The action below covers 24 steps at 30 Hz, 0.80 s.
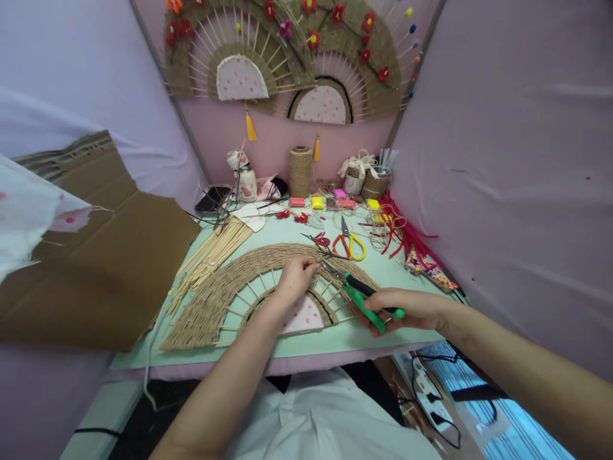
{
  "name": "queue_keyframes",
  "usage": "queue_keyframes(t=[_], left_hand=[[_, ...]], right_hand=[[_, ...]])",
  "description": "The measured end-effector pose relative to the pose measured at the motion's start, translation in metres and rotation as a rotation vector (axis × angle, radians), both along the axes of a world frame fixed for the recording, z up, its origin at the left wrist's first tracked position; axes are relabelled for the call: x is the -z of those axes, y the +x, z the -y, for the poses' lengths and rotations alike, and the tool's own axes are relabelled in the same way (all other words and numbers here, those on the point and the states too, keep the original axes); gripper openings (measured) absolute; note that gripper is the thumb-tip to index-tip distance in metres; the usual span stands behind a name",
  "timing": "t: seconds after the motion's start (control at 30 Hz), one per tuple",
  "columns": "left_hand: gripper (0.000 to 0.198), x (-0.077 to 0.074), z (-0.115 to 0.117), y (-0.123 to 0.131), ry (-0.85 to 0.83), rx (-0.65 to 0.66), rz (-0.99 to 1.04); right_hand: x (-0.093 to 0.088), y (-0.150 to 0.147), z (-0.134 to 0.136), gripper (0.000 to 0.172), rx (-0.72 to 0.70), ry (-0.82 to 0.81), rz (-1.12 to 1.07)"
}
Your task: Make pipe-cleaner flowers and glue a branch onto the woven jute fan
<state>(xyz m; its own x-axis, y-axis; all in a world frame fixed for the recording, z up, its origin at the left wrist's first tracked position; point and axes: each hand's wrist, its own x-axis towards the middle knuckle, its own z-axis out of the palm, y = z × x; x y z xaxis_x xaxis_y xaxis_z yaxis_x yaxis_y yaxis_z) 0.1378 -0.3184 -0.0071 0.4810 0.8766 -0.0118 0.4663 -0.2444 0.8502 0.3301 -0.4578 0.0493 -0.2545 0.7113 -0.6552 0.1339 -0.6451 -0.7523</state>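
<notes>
Scissors (366, 299) meeting a woven fan (211, 300) on the green table (306, 345).
I am clamping my right hand (414, 310) around the green-handled scissors, tips pointing at the fan's spokes; my left hand (297, 278) is curling onto the fan just beside them, grip unclear.

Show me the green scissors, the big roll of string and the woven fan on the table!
green scissors (363, 305): head view, on the green handle.
roll of string (300, 171): head view, middle of the spool.
woven fan (211, 297): head view, on its woven band.
</notes>
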Motion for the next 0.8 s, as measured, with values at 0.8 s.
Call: queue_keyframes(t=[0.8], left_hand=[[0.019, 0.003, 0.000, -0.002, -0.068, 0.128, -0.077]], right_hand=[[0.004, 0.001, -0.029, 0.027, -0.075, -0.111, -0.016]])
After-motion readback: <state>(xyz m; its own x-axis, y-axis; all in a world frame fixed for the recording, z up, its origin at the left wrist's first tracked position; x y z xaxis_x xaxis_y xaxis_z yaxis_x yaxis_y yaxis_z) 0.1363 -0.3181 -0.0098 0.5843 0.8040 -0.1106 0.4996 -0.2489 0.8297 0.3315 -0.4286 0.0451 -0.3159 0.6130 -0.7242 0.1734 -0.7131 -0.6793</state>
